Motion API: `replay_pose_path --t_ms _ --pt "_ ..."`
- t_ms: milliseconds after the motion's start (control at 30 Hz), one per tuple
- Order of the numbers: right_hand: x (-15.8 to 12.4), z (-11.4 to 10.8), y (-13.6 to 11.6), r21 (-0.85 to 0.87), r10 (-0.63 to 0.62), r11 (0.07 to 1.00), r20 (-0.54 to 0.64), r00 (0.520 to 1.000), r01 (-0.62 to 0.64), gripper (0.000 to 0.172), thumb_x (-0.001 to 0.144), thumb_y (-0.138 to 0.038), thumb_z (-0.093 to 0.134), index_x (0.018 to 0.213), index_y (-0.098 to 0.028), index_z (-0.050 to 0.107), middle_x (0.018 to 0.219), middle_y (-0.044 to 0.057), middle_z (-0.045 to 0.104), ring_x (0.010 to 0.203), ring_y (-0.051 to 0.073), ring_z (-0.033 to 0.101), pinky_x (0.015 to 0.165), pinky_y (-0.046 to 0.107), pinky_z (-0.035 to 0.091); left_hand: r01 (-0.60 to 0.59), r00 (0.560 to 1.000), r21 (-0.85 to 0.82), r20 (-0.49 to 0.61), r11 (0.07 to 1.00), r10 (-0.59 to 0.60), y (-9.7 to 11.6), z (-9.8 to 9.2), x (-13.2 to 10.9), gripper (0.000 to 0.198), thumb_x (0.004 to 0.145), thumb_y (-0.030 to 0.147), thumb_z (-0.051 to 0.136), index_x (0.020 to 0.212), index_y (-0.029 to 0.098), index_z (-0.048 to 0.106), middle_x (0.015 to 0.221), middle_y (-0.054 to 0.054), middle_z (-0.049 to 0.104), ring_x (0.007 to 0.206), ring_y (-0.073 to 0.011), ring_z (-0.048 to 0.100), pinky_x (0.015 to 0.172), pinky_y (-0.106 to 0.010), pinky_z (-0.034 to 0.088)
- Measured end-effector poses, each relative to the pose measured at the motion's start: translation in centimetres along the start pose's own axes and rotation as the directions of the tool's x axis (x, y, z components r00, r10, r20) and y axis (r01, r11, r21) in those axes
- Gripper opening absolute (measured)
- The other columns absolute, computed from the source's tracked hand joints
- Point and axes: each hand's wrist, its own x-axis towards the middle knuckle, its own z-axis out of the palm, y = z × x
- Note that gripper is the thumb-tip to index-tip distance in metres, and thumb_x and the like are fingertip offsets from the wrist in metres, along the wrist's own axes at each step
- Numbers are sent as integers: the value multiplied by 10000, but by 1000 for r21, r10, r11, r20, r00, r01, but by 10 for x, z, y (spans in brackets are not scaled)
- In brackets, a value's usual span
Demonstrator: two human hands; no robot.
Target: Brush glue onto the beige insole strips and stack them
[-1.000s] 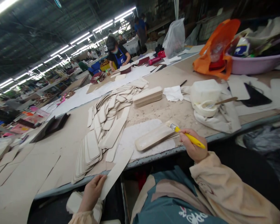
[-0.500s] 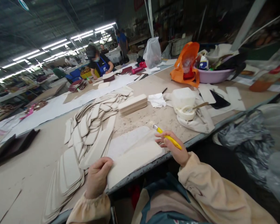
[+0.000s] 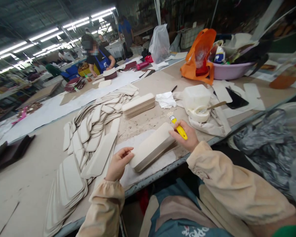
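Note:
A neat stack of long cream-coloured panels (image 3: 151,144) is in front of me at the table's near edge, set over a white sheet (image 3: 160,160). My left hand (image 3: 119,162) has its thumb and fingers closed at the stack's left end. At the right end, my right hand (image 3: 187,134) touches the panels with its fingertips. The same hand grips a paint brush (image 3: 181,130) with a yellow handle, its pale bristles pointing up and away. A white tub (image 3: 198,115) with a wooden-handled tool resting in it stands beyond my right hand.
Loose cream panels (image 3: 75,174) lie in a spread heap on the left. Another stack (image 3: 138,106) is behind the working spot. An orange bag (image 3: 199,59) and a purple basin (image 3: 230,71) sit back right. A person (image 3: 101,61) works across the table.
A panel lying flat before me has given way to a thick stack with its side showing. My left hand has moved up and right to its end; my right hand now touches its other end.

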Motion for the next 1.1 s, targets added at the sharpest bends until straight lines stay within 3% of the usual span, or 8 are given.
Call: replay_pose_path --t_ms 100,333,667,900,1000,1100 --pt "-8 4 4 -140 10 990 33 999 -6 169 754 -315 613 847 -222 507 655 -36 593 553 133 558 574 238 434 39 999 12 27 999 -40 -10 -2 -1 514 637 474 714 1014 134 633 725 0 584 638 -112 535 576 -230 430" --pt "-13 4 16 -321 47 947 63 997 -25 149 745 -295 575 870 -219 548 675 -16 622 582 164 584 592 261 422 100 995 136 -8 986 -99 -15 6 -5 400 625 425 744 874 149 599 565 63 523 488 -91 480 471 -222 384" --pt "-15 10 26 -404 35 915 94 995 6 141 766 -290 562 893 -228 559 664 -5 636 623 197 618 593 280 426 69 997 267 -38 961 -61 -26 7 -4 338 651 433 712 853 181 612 565 53 558 504 -110 520 523 -235 399" --pt "-17 9 25 -447 57 895 106 993 -4 118 775 -258 566 886 -227 540 733 3 654 689 197 625 618 284 436 35 999 364 -44 931 -20 -26 5 -4 426 667 495 681 958 184 655 563 52 558 533 -140 537 551 -258 396" --pt "-17 6 24 -533 10 845 81 997 35 129 782 -251 581 901 -221 541 847 45 660 789 223 612 663 309 448 14 999 472 -35 881 3 -26 3 -2 452 672 545 659 954 192 690 588 37 585 573 -157 557 583 -274 401" --pt "-19 4 21 -569 -128 807 93 987 158 95 820 -229 559 912 -204 551 910 85 652 874 248 587 750 350 459 2 1000 530 -27 848 15 -28 1 0 468 667 578 650 931 197 716 625 19 615 603 -175 574 604 -292 415"
